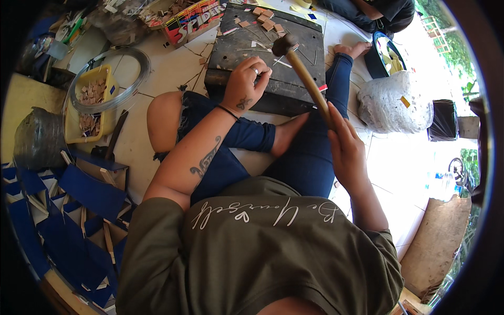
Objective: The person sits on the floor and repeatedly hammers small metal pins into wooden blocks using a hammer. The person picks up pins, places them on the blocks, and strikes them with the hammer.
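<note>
My right hand (346, 149) is wrapped round the wooden handle of a hammer (308, 79). The hammer slants up to the left, its dark head above a low black work block (310, 39). My left hand (247, 79) is over the block's near left edge, fingers curled in a pinch; whatever they may hold is hidden. Small brown wooden pieces (266, 23) lie at the block's far side. Thin strips and scraps are scattered across its top, and a small red-and-white piece (322, 88) shows beside the hammer handle.
At left, a wire coil (143, 63) leans over a yellow basket (111, 97) of wooden pieces. Blue boxes (89, 189) are piled below it. A printed carton (195, 25) stands far left; a plastic-wrapped bundle (394, 107) and dark tub (377, 50) are at right. Another person (391, 13) sits beyond.
</note>
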`<action>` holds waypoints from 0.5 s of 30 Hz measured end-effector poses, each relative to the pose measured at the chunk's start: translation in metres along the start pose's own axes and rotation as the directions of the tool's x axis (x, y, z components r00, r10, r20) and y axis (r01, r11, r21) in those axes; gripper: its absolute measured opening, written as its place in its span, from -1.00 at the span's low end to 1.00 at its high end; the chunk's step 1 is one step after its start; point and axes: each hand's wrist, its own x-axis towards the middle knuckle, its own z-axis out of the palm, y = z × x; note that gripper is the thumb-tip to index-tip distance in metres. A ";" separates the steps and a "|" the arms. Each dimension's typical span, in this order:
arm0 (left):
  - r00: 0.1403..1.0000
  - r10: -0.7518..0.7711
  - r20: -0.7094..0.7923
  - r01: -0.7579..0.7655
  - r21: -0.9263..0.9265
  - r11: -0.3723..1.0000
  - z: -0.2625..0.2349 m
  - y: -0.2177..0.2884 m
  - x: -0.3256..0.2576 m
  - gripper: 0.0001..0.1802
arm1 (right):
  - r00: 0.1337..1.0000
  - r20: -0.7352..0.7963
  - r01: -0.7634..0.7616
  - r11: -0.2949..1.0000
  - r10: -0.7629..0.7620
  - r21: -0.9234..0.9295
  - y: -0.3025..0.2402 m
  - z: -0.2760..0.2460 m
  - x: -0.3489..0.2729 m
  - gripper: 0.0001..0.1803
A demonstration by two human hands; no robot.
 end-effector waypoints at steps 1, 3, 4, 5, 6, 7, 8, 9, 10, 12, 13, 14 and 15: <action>1.000 0.007 0.010 -0.007 0.003 1.000 0.000 -0.001 0.000 -0.89 | 0.999 0.033 -0.008 0.999 0.009 -0.041 0.000 0.000 0.002 -0.45; 1.000 0.014 0.018 -0.014 0.004 1.000 0.000 -0.001 0.000 -0.90 | 1.000 0.028 0.000 0.998 0.002 -0.059 0.000 -0.001 0.003 -0.45; 1.000 0.013 0.015 -0.013 0.004 1.000 0.000 -0.002 0.000 -0.90 | 1.000 -0.009 0.017 0.999 -0.017 -0.037 0.000 -0.002 0.004 -0.45; 1.000 0.009 0.013 -0.009 0.004 1.000 0.000 -0.002 -0.001 -0.90 | 0.997 -0.047 0.052 0.998 -0.054 -0.027 0.001 -0.003 0.004 -0.45; 1.000 0.001 0.015 0.000 -0.003 1.000 0.000 -0.002 -0.001 -0.90 | 0.998 -0.029 0.060 0.998 -0.060 0.000 0.001 -0.003 0.005 -0.45; 1.000 -0.006 0.019 0.007 -0.011 1.000 0.000 -0.002 -0.002 -0.90 | 0.996 -0.016 0.085 0.996 -0.085 0.015 0.002 -0.003 0.005 -0.46; 1.000 -0.012 0.024 0.012 -0.020 1.000 0.000 -0.003 -0.002 -0.90 | 0.995 -0.002 0.097 0.995 -0.097 0.024 0.002 -0.003 0.006 -0.47; 1.000 -0.008 0.025 0.008 -0.014 1.000 0.001 -0.003 -0.002 -0.90 | 0.998 0.013 0.064 0.997 -0.065 0.036 0.003 -0.004 0.006 -0.47; 1.000 -0.002 0.025 0.002 -0.008 1.000 0.001 -0.003 -0.002 -0.91 | 0.999 0.031 0.021 0.999 -0.022 0.041 0.003 -0.004 0.006 -0.48; 1.000 0.000 0.018 0.000 -0.008 1.000 0.000 -0.004 -0.002 -0.91 | 1.000 0.006 0.025 0.999 -0.025 0.047 0.004 -0.003 0.008 -0.49; 1.000 -0.007 0.017 0.008 -0.020 1.000 0.000 -0.003 -0.002 -0.91 | 0.997 -0.037 0.064 0.997 -0.063 0.048 0.004 -0.002 0.008 -0.50; 1.000 -0.011 0.016 0.011 -0.033 0.999 0.001 -0.003 -0.002 -0.90 | 0.992 -0.083 0.104 0.993 -0.100 0.046 0.004 -0.001 0.009 -0.51; 1.000 -0.010 0.019 0.010 -0.019 1.000 0.000 -0.003 -0.003 -0.90 | 0.997 -0.024 0.070 0.996 -0.068 0.061 0.004 -0.002 0.009 -0.51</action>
